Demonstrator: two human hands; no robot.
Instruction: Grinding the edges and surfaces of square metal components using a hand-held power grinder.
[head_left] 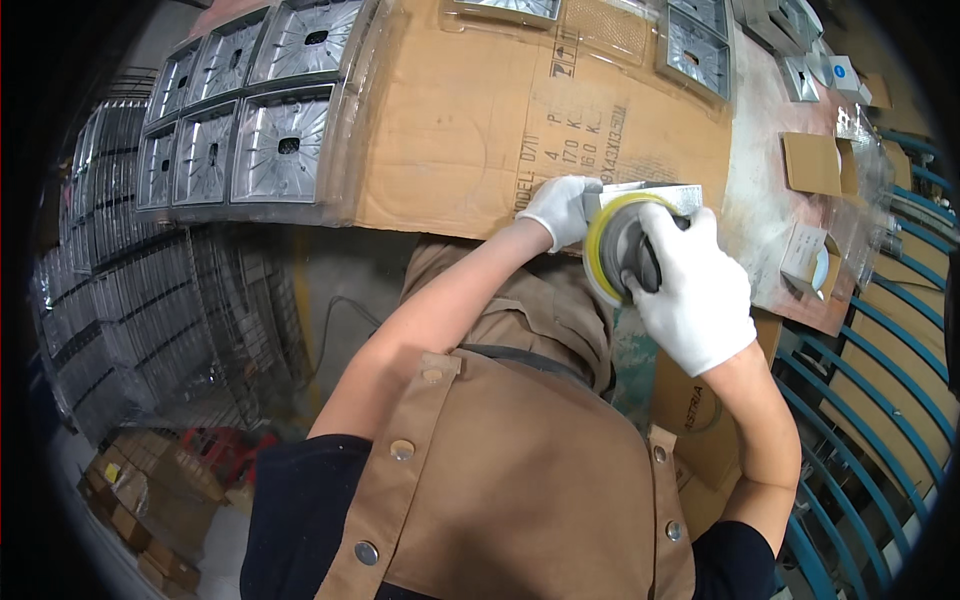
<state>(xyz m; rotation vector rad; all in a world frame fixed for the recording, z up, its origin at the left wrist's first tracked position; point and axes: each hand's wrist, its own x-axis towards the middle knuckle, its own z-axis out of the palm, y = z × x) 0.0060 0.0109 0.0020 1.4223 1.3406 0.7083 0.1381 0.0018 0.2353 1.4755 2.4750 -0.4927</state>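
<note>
Metal piece [685,198] is held by the left hand [560,210], a round tool [605,245] by the right hand [702,295], fingers bent, at the near edge of the worktop [765,170].

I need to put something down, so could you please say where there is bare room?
The widest free patch is brown cardboard, bordered by square metal parts at left and the clear tray at top. A narrower grey strip lies between it and small boxes at right. Space around the yellow-rimmed tool is crowded.
</note>
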